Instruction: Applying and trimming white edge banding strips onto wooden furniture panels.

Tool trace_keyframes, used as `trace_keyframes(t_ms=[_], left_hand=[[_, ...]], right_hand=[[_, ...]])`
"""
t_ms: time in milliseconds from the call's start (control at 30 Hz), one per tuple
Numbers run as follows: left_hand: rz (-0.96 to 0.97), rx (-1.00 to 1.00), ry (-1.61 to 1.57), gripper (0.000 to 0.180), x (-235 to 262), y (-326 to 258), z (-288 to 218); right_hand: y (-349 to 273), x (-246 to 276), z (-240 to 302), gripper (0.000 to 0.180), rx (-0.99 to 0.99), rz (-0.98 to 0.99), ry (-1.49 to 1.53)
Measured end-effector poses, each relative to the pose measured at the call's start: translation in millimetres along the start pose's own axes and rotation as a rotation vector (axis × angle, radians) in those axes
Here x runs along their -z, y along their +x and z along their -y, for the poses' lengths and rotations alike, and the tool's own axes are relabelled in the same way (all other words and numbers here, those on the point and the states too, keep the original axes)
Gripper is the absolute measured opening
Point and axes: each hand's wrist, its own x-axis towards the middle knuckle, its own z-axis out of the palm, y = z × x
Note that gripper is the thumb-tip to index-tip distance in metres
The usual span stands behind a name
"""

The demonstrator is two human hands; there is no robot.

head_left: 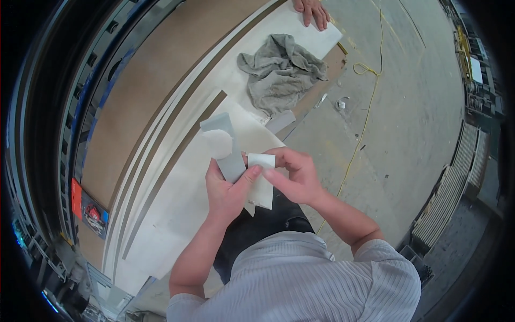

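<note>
Left hand (pixel 228 189) and right hand (pixel 292 174) both pinch one curling grey strip (pixel 225 145) and white sheet (pixel 262 185); one grey rag (pixel 281 70) beyond on white panel (pixel 177 204), concrete floor (pixel 407 107).

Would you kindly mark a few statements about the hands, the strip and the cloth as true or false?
1. Both hands, left hand and right hand, hold a pale strip. True.
2. The grey cloth lies on the concrete floor. False: it lies on the white panel.
3. Another person's hand rests on the panel's far end. True.
4. A yellow cable runs across the floor. True.
5. The strip lies flat on the panel. False: it is held up, its top end curling.
</note>
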Motion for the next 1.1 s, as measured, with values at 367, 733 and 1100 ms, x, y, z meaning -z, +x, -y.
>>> trace_keyframes(t_ms=[367,733,1100], left_hand=[[0.012,0.080,-0.013,0.035,-6.4,16.3,0.5],[-0.096,0.085,-0.136,0.026,-5.9,14.1,2.3],[-0.143,0.059,-0.158,0.026,-10.9,10.4,4.4]], right_hand=[[25.3,16.9,-15.1,0.019,0.023,0.088,0.019],[34.6,18.4,-8.0,0.015,-0.015,0.164,-0.019],[43.5,23.8,-6.5,0.010,-0.022,0.270,-0.085]])
